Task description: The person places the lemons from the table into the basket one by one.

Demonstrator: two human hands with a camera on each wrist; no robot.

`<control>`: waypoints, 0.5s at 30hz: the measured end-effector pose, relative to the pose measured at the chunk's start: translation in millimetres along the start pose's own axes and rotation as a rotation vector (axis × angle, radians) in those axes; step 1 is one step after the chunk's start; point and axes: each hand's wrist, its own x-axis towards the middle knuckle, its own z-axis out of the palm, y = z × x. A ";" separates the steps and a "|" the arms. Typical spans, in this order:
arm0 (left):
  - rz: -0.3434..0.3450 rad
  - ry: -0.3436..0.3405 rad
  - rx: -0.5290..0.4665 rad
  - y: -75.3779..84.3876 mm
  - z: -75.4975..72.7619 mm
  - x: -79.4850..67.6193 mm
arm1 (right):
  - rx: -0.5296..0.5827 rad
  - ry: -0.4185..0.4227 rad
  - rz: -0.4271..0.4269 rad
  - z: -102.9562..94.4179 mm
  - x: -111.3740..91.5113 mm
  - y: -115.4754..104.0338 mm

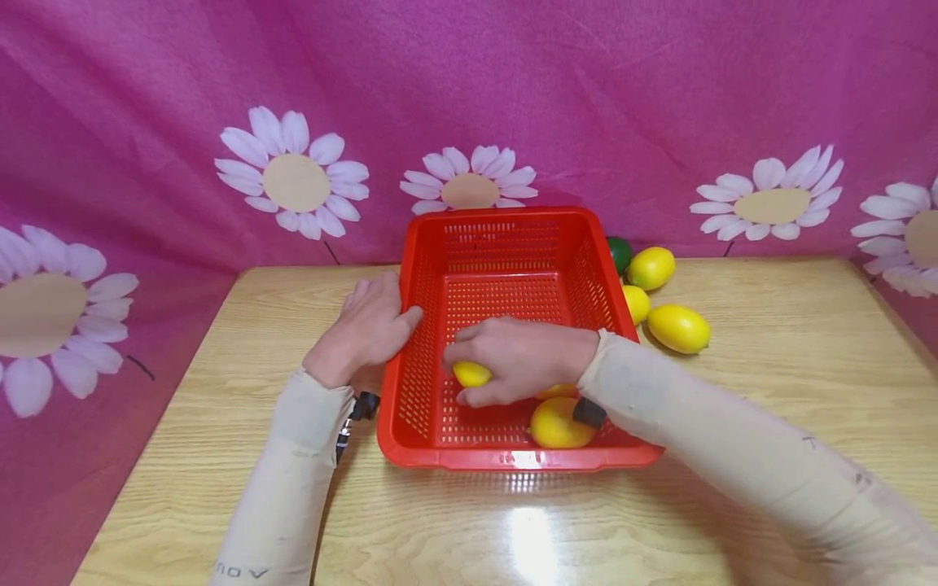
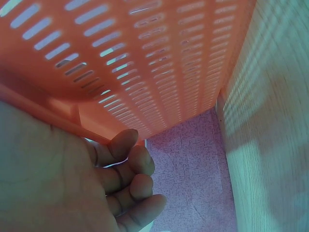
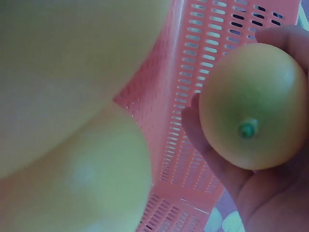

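Note:
A red plastic basket (image 1: pixel 501 286) with slotted sides stands on the table. My left hand (image 1: pixel 370 325) holds its left rim, thumb over the top edge and fingers (image 2: pixel 142 186) bent along the outside, as the left wrist view shows. Inside the basket, my right hand (image 1: pixel 516 358) grips a lemon (image 3: pixel 256 106), its fingers and thumb around the sides; a small green stem nub faces the right wrist camera. Below that wrist lies a larger yellow-orange fruit (image 1: pixel 563 423). Another yellow fruit (image 1: pixel 557 391) is mostly hidden under the hand.
Right of the basket, on the wooden table (image 1: pixel 799 350), lie several lemons (image 1: pixel 679 329) and a dark green fruit (image 1: pixel 619 254) partly behind the basket's rim. A pink cloth (image 1: pixel 630 106) with white flowers hangs along the table's back edge.

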 end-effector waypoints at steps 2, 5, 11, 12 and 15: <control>0.000 -0.003 0.000 -0.1 0.1 0.1 | -0.002 -0.008 -0.001 1.4 0.3 0.6; 0.000 -0.005 -0.006 0.1 0.1 0.0 | -0.010 -0.021 -0.006 3.5 1.0 1.5; 0.004 -0.004 -0.009 0.2 -0.3 -0.4 | -0.006 -0.067 0.016 5.0 1.3 1.7; 0.008 -0.002 -0.008 0.3 -0.4 -0.3 | 0.000 -0.074 0.017 5.1 1.3 1.8; 0.018 0.001 -0.006 0.5 -0.2 0.0 | 0.013 -0.096 0.020 5.5 1.3 2.3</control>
